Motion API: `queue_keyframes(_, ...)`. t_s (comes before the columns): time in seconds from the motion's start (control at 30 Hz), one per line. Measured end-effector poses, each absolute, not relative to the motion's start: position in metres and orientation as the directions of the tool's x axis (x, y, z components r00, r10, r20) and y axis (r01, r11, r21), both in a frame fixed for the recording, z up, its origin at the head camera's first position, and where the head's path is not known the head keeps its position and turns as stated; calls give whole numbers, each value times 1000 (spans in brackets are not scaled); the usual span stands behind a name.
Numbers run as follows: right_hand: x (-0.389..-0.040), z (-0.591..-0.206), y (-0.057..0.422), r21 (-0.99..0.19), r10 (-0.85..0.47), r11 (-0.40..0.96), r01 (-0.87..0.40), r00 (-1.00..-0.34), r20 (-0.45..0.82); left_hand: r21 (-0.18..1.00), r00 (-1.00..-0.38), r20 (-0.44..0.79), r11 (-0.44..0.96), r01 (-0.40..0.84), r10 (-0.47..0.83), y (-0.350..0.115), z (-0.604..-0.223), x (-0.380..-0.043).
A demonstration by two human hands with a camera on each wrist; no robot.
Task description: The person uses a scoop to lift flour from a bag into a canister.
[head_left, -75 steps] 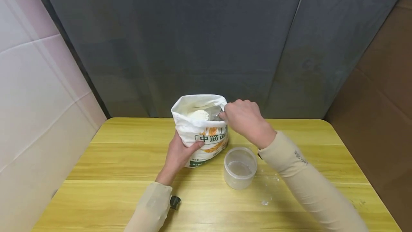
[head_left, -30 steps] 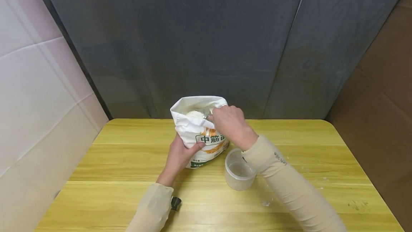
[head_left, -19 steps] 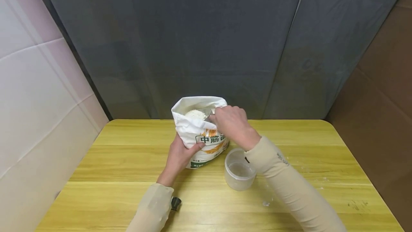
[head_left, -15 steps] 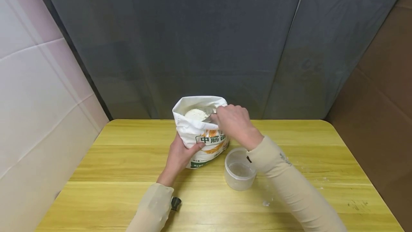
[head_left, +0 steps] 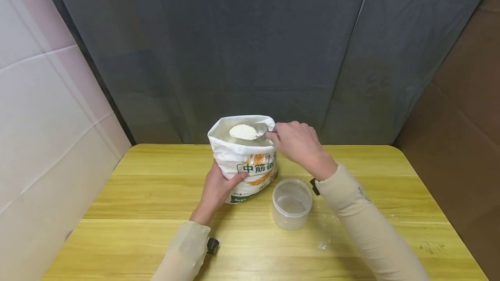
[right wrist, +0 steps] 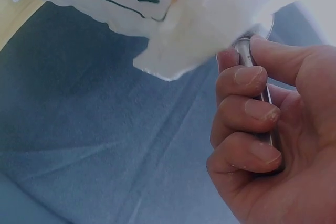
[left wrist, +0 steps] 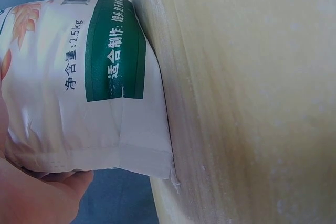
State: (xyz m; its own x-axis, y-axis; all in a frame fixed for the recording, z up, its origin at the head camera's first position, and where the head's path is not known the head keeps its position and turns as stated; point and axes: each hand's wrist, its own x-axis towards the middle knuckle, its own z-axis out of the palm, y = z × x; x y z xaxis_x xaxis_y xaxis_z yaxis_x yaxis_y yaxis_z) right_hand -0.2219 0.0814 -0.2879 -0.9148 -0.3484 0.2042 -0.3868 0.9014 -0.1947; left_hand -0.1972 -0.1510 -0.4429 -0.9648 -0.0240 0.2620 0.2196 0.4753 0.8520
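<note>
A white flour bag [head_left: 230, 155] with an open top and green-and-orange print stands on the table, tilted a little. My left hand [head_left: 218, 187] grips its near left side, thumb across the front; in the left wrist view, curled fingers [left wrist: 73, 182] show behind the bag. My right hand [head_left: 298, 146] holds a metal scoop [head_left: 261, 128] at the bag's mouth. The scoop carries a heap of white flour [head_left: 243, 132]. Seen from the right wrist, fingers wrap round the slim scoop handle [right wrist: 245, 53]. A clear round plastic tub [head_left: 291, 221] stands close to the bag, below my right forearm.
Small spills of flour [head_left: 322, 246] mark the wooden table [head_left: 148, 203] right of the tub. Behind the table's far edge hangs a dark grey curtain [head_left: 218, 47]. A pale panel [head_left: 58, 120] rises on the left and a brown one [head_left: 461, 133] on the right.
My right hand has lifted the scoop with its heaped flour from inside the bag to its mouth and shifted rightward. My left hand keeps its grip on the bag.
</note>
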Motion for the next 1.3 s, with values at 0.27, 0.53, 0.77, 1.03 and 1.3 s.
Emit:
queue_keyframes(0.27,-213,-288,101,-268,-335,882,-389,-915,226,853,-967,255,477,213,-25,-151,-444,-197)
queue_keyframes(0.53,-206,-296,118,-322,-348,847,-422,-900,264,851,-970,241,488,194,-36,-151,-443,-195)
queue_keyframes(0.77,-198,-298,132,-374,-328,827,-419,-901,284,852,-969,247,483,202,-30,-150,-443,-195)
queue_keyframes(1.03,-188,-299,145,-412,-300,815,-407,-905,300,850,-966,258,479,218,-19,-149,-443,-196)
queue_keyframes(1.3,-180,-303,158,-417,-278,814,-404,-902,331,853,-969,248,479,209,-19,-149,-443,-195)
